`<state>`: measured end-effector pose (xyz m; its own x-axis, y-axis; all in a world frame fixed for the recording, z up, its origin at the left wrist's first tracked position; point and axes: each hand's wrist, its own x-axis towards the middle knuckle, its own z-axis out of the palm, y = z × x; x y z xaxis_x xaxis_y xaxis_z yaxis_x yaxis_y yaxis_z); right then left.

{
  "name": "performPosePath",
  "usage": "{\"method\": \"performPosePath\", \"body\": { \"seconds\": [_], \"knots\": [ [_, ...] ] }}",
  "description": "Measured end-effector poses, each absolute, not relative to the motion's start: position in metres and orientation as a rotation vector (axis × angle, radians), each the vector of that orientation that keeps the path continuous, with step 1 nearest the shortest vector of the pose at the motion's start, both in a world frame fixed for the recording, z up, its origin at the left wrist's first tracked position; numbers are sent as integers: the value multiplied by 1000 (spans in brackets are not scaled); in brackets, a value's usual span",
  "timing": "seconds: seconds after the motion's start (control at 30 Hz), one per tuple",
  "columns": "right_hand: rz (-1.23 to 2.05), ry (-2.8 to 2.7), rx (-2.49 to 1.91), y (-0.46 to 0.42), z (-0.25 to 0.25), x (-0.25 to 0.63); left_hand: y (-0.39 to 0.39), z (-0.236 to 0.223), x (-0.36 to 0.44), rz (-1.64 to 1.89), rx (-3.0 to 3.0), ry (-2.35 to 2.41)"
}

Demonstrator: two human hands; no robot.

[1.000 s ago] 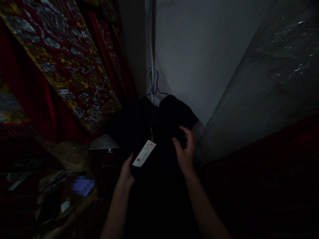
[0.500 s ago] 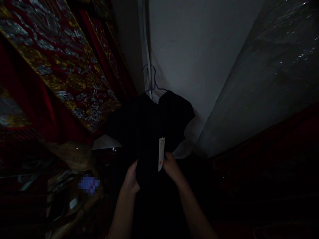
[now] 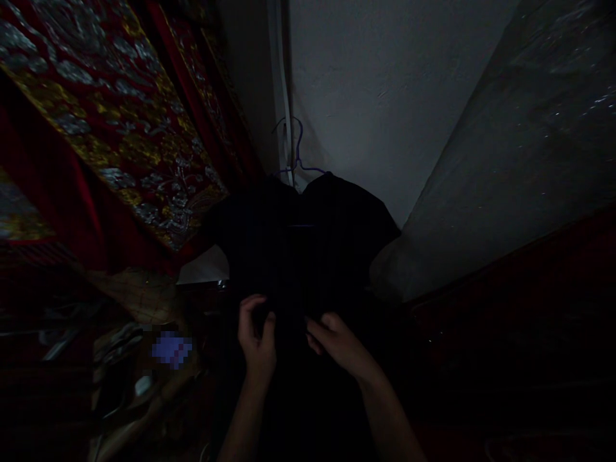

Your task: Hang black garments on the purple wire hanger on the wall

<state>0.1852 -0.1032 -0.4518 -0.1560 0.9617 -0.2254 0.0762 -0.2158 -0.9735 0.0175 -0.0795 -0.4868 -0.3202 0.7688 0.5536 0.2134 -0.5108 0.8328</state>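
Note:
A black short-sleeved garment (image 3: 308, 244) hangs on a thin purple wire hanger (image 3: 294, 151) in front of a pale wall. My left hand (image 3: 257, 343) pinches the dark fabric at the garment's front, fingers curled in. My right hand (image 3: 339, 343) grips the fabric just to the right of it, thumb and fingers closed on the cloth. The two hands are a few centimetres apart. The white paper tag is hidden from view. The scene is very dim.
Red garments with gold and silver embroidery (image 3: 125, 135) hang close on the left. A grey plastic-covered garment (image 3: 510, 160) hangs on the right. A white cord (image 3: 283, 96) runs down the wall. Dark clutter (image 3: 120, 378) lies at the lower left.
The white tag that my hands were handling is no longer visible. Both hands have closed on the black fabric at the garment's front, and the garment now hangs flatter and wider.

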Motion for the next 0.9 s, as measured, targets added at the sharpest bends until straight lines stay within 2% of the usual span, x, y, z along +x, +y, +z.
{"method": "performPosePath", "body": {
  "seconds": [0.07,0.13,0.3,0.57,0.67,0.9],
  "knots": [
    [1400,-1189,-1354,-99,-456,180,-89,-495,31,1551,1622,1105],
    [1326,-1147,-1323,-97,-457,178,-95,-501,44,1377,1596,1045],
    [1333,-1179,-1146,-97,-447,185,-93,-503,61,1505,1573,1101],
    [1548,-1329,-1237,-87,-445,188,-89,-501,55,1617,1670,1169],
    [1492,-1297,-1180,-63,-417,193,-88,-504,57,1596,1701,1193],
    [1131,-1028,-962,27,-301,206,-60,-540,65,1459,1810,1199]
  ]
}}
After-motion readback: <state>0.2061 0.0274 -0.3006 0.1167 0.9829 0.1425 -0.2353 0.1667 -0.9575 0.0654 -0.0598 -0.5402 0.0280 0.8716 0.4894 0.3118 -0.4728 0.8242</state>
